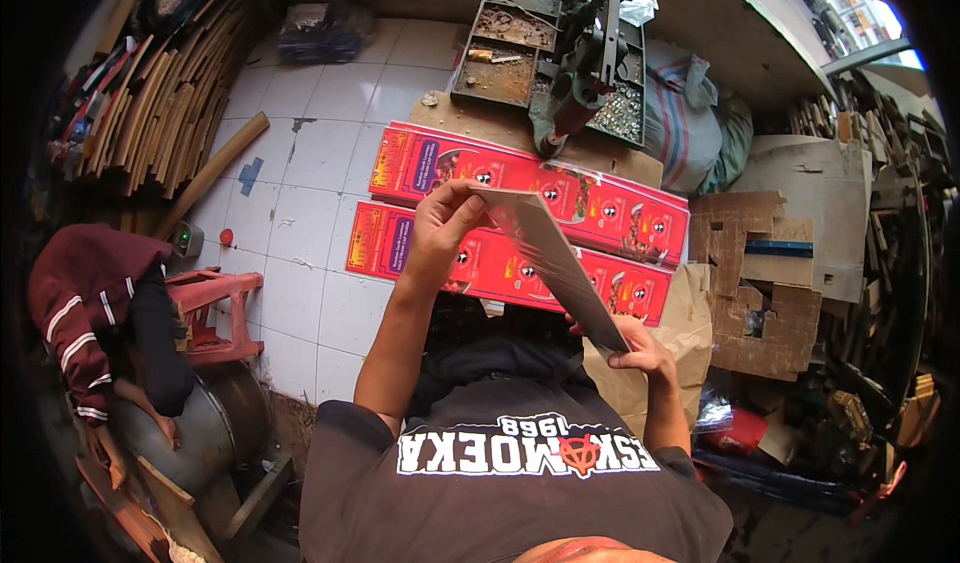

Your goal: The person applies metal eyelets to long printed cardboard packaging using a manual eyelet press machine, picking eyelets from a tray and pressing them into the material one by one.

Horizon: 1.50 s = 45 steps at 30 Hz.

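Observation:
I hold a long, narrow, thin grey-brown board (548, 258) slanted in front of my body, tilted so that its dull face shows. My left hand (448, 225) pinches its far left end between thumb and fingers. At the near right end, my right hand (640, 347) grips the board, with the thumb on top and the fingers partly hidden. Beneath and beyond it lie two long red printed strips, a far one (420, 166) and a near one (380, 245), side by side. The board and my left hand cover part of both.
Past the strips stand a black lever tool (575, 103) and a compartment tray (510, 31) with small metal parts. A co-worker in a maroon sleeve (85, 328) sits left, near a red stool (230, 313) and metal drum (215, 423). Cut cardboard (725, 228) and wood pieces line the right.

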### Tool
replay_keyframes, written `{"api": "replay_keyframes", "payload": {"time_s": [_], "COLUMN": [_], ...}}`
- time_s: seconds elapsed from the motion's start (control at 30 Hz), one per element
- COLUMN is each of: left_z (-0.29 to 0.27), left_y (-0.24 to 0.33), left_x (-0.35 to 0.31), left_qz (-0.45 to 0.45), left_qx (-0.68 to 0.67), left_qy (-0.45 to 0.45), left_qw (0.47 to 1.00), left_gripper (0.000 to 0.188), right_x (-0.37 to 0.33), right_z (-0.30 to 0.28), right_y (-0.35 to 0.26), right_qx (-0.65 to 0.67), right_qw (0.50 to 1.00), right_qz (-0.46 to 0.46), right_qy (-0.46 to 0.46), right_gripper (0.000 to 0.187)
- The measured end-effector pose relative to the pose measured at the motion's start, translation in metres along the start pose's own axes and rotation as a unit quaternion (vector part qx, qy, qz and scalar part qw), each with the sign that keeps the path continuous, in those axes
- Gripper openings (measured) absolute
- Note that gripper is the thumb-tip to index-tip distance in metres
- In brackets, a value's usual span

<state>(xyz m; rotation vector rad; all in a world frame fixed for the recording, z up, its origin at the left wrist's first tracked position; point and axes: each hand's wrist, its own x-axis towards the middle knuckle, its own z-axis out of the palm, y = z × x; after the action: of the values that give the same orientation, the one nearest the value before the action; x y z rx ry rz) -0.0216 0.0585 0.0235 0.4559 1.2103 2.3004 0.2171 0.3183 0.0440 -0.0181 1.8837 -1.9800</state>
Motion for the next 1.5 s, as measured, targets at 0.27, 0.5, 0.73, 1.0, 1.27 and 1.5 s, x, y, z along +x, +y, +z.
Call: {"api": "replay_keyframes", "payload": {"time_s": [0.27, 0.5, 0.73, 1.0, 1.27, 1.5], "left_z": [0.019, 0.022, 0.028, 0.024, 0.03, 0.028], "left_y": [-0.051, -0.091, -0.095, -0.096, -0.101, -0.099], "left_x": [0.047, 0.078, 0.093, 0.107, 0.112, 0.114], "left_qz": [-0.141, -0.211, -0.207, -0.189, -0.155, -0.159], "left_qx": [-0.073, -0.04, -0.046, -0.007, -0.011, -0.011], "left_qy": [0.039, 0.055, 0.079, 0.069, 0.114, 0.126], "left_qw": [0.987, 0.975, 0.974, 0.98, 0.981, 0.979], "left_gripper": [0.023, 0.024, 0.02, 0.019, 0.016, 0.02], "right_x": [-0.023, -0.004, 0.003, 0.015, 0.018, 0.017], "right_z": [-0.017, -0.025, -0.03, -0.033, -0.034, -0.034], "right_y": [0.032, 0.033, 0.044, 0.042, 0.039, 0.031], "right_qx": [0.16, 0.11, 0.098, 0.096, 0.099, 0.106], "right_qw": [0.958, 0.954, 0.948, 0.95, 0.946, 0.943], "right_qz": [0.169, 0.076, 0.06, 0.038, 0.037, 0.064], "right_qy": [0.169, 0.27, 0.297, 0.295, 0.307, 0.31], "right_gripper": [0.049, 0.045, 0.042, 0.044, 0.045, 0.046]}}
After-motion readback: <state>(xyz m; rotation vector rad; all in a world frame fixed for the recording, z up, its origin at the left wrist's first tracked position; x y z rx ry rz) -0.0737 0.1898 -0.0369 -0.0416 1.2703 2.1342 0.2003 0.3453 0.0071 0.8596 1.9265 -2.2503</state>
